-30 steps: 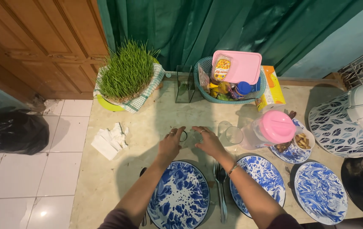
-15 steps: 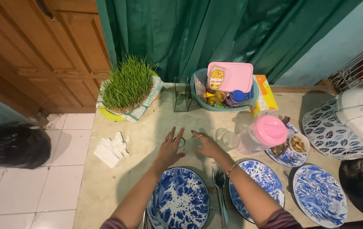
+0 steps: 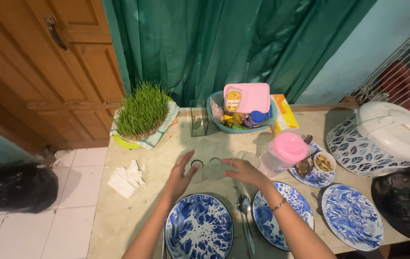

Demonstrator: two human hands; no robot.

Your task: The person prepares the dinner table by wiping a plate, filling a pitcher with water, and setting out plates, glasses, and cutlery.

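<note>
Head view: pale stone counter [image 3: 133,211], tiled floor at left, green curtain [image 3: 224,43] behind. Left hand [image 3: 180,176] and right hand [image 3: 243,171], fingers spread wide, flank two clear glasses [image 3: 205,169] at frame centre, holding nothing. Blue marbled plate [image 3: 199,228] lies near the bottom edge. Bare counter at lower left. Pink flat lid [image 3: 250,96] tops a teal basket [image 3: 213,104], upper centre.

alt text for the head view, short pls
Two bare hands, left hand and right hand, flank two clear glasses on a pale table; three blue marbled plates sit nearer, a pink-lidded jug to the right.
</note>
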